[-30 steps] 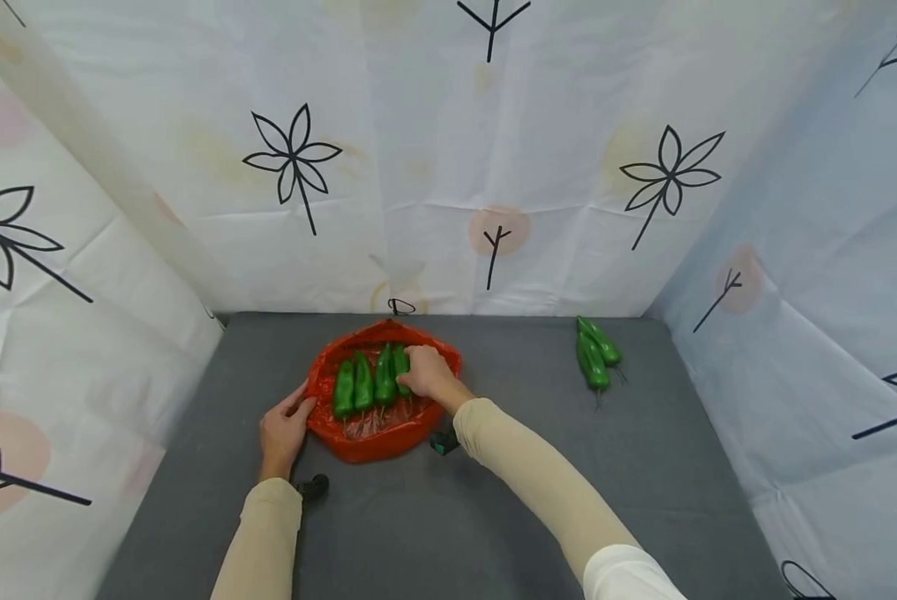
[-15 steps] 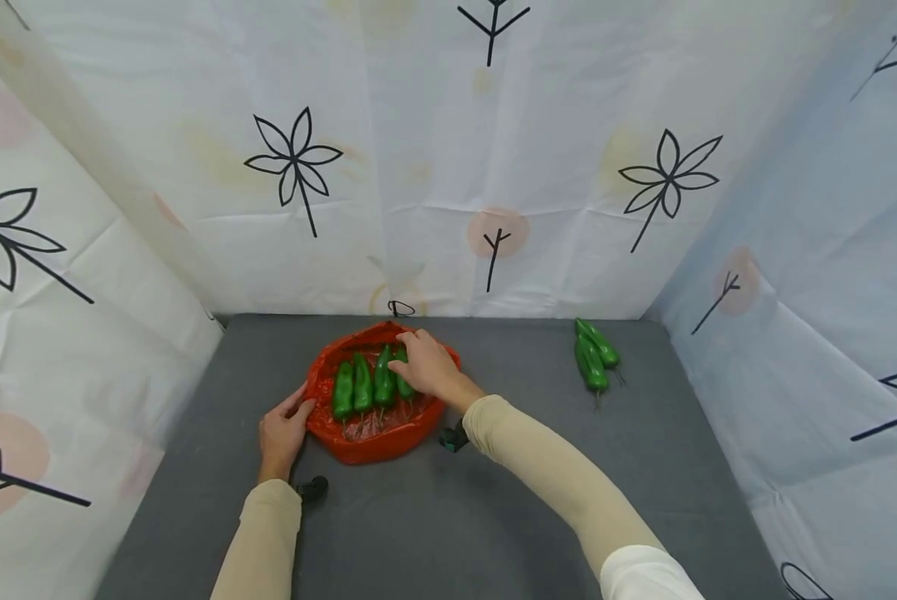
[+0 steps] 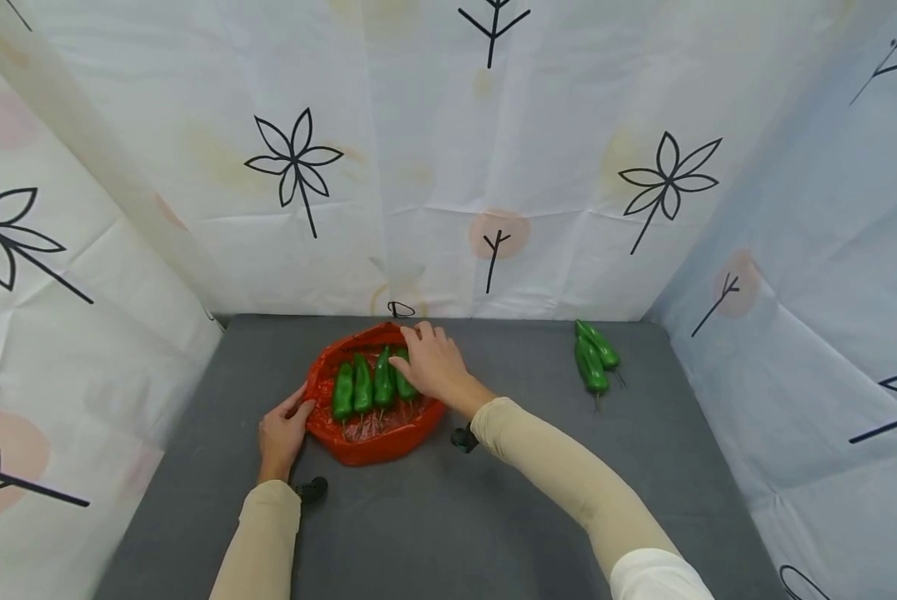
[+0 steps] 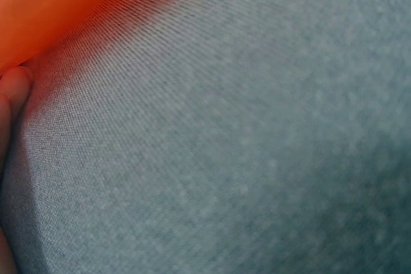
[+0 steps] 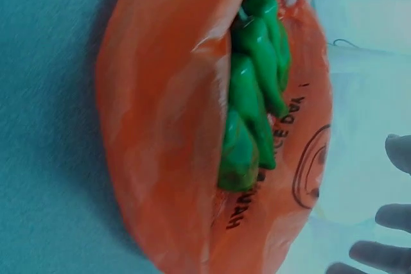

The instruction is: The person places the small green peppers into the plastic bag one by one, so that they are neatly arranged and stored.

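A red plastic bag [image 3: 373, 451] lies with its mouth spread wide on the grey table. Several green peppers [image 3: 363, 383] lie side by side inside it, stems toward the person. My left hand [image 3: 281, 433] pinches the bag's left rim between thumb and fingers; the left wrist view catches only fingertips [image 4: 15, 86] against the bag. Over the bag's right side is my right hand [image 3: 437, 364], holding nothing, partly covering the rightmost pepper. Its fingers [image 5: 382, 256] appear spread and apart from the peppers in the right wrist view. Black lettering and a smiling face [image 5: 311, 168] mark the bag's inside.
Two more green peppers [image 3: 591, 365] lie together at the table's back right. White patterned cloth [image 3: 433, 167] stands behind the table [image 3: 433, 533] and along both sides. A dark camera [image 3: 463, 438] sits at the right wrist.
My right hand has let go of the rightmost pepper in the bag and shifted slightly right, its fingers opening out. The left hand has kept its hold on the rim.
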The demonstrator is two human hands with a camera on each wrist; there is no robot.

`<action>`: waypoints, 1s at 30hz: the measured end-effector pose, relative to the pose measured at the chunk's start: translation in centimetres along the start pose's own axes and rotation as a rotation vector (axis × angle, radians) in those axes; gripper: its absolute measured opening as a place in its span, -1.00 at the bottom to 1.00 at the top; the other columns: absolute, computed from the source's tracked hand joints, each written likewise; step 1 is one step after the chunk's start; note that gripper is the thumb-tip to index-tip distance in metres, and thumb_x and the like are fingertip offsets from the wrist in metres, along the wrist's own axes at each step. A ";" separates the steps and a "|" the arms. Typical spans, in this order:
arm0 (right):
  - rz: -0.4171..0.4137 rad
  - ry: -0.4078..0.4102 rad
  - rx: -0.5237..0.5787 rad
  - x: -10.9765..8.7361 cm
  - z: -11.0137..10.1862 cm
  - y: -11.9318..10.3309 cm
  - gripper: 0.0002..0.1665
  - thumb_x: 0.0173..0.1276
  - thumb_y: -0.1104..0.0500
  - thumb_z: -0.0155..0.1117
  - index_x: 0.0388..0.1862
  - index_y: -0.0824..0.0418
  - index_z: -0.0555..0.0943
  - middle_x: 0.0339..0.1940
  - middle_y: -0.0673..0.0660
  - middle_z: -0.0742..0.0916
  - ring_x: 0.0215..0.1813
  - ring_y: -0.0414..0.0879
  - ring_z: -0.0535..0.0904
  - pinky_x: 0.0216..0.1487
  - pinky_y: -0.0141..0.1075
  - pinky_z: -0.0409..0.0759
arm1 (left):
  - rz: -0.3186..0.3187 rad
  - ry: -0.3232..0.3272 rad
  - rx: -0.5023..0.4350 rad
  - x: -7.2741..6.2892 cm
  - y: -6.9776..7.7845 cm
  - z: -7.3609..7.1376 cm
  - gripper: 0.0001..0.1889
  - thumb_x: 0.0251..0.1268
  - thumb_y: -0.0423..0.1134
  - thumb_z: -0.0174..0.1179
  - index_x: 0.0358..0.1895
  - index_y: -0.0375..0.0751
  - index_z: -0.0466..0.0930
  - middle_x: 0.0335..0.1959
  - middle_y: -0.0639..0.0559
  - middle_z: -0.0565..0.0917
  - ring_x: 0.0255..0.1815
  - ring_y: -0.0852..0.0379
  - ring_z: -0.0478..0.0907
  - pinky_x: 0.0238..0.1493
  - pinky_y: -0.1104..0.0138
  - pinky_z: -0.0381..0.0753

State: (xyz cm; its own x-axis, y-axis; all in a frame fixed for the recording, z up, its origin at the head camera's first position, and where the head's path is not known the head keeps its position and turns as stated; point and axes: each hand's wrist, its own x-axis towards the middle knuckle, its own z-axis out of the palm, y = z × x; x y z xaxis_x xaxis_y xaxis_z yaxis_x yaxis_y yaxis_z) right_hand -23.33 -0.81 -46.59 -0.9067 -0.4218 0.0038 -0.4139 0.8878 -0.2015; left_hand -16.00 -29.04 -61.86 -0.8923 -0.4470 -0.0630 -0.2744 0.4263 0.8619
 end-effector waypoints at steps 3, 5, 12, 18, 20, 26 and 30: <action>-0.005 0.029 -0.078 -0.2 0.2 0.3 -0.21 0.56 -0.36 -0.03 0.59 -0.01 0.27 0.47 0.21 0.45 0.40 0.19 0.45 0.39 0.04 0.51 | -0.005 -0.003 0.004 -0.1 0.1 -0.1 -0.51 0.42 0.17 0.22 0.38 0.30 0.54 0.33 -0.10 0.64 0.44 -0.15 0.48 0.49 -0.08 0.34; -0.014 0.052 -0.117 -0.3 0.4 0.5 -0.19 0.55 -0.39 -0.05 0.60 -0.01 0.26 0.48 0.22 0.44 0.42 0.20 0.44 0.44 0.06 0.46 | -0.006 -0.003 0.007 -0.1 0.1 -0.1 -0.51 0.42 0.16 0.22 0.38 0.29 0.54 0.34 -0.10 0.63 0.45 -0.15 0.47 0.50 -0.08 0.33; -0.017 0.067 -0.110 -0.3 1.5 1.8 -0.11 0.52 -0.43 -0.05 0.66 -0.06 0.14 0.63 0.24 0.29 0.60 0.27 0.23 0.58 0.20 0.22 | -0.002 0.006 0.028 0.0 0.1 0.0 -0.50 0.42 0.18 0.22 0.37 0.26 0.56 0.35 -0.11 0.62 0.45 -0.17 0.47 0.49 -0.09 0.34; 0.002 0.050 -0.117 -0.2 2.1 3.1 -0.05 0.50 -0.49 -0.12 0.70 -0.12 0.04 0.70 0.22 0.15 0.68 0.30 0.06 0.63 0.30 0.03 | 0.002 0.005 0.018 -0.1 0.3 0.2 -0.51 0.42 0.17 0.22 0.37 0.25 0.56 0.35 -0.11 0.61 0.45 -0.17 0.47 0.50 -0.09 0.33; 0.006 0.041 -0.129 -0.3 2.2 3.4 -0.04 0.49 -0.51 -0.14 0.71 -0.13 0.01 0.72 0.22 0.11 0.69 0.31 0.03 0.63 0.31 0.01 | -0.001 0.005 0.014 -0.2 0.2 0.1 -0.51 0.41 0.16 0.24 0.37 0.25 0.56 0.35 -0.10 0.62 0.45 -0.15 0.47 0.51 -0.07 0.33; 0.017 0.047 -0.098 -0.5 2.3 4.2 0.00 0.46 -0.54 -0.12 0.71 -0.17 -0.02 0.74 0.20 0.03 0.71 0.32 -0.08 0.62 0.37 -0.07 | -0.004 0.006 0.015 -0.2 0.1 0.1 -0.50 0.42 0.17 0.22 0.38 0.25 0.55 0.35 -0.10 0.62 0.45 -0.14 0.47 0.50 -0.07 0.34; 0.026 0.041 -0.089 -0.7 2.5 4.7 0.02 0.44 -0.57 -0.14 0.72 -0.20 -0.07 0.75 0.18 -0.04 0.73 0.30 -0.15 0.61 0.39 -0.13 | 0.001 0.010 0.015 -0.2 0.0 0.1 -0.50 0.42 0.16 0.22 0.38 0.26 0.55 0.35 -0.11 0.62 0.44 -0.15 0.47 0.49 -0.07 0.34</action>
State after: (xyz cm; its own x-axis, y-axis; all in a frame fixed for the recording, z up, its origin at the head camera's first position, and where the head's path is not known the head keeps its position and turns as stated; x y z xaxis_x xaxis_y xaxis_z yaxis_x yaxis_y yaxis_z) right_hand -24.44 3.16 -49.94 -0.9190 -0.3921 0.0405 -0.3941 0.9119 -0.1144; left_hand -15.82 -28.88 -61.86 -0.8890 -0.4542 -0.0575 -0.2791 0.4380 0.8545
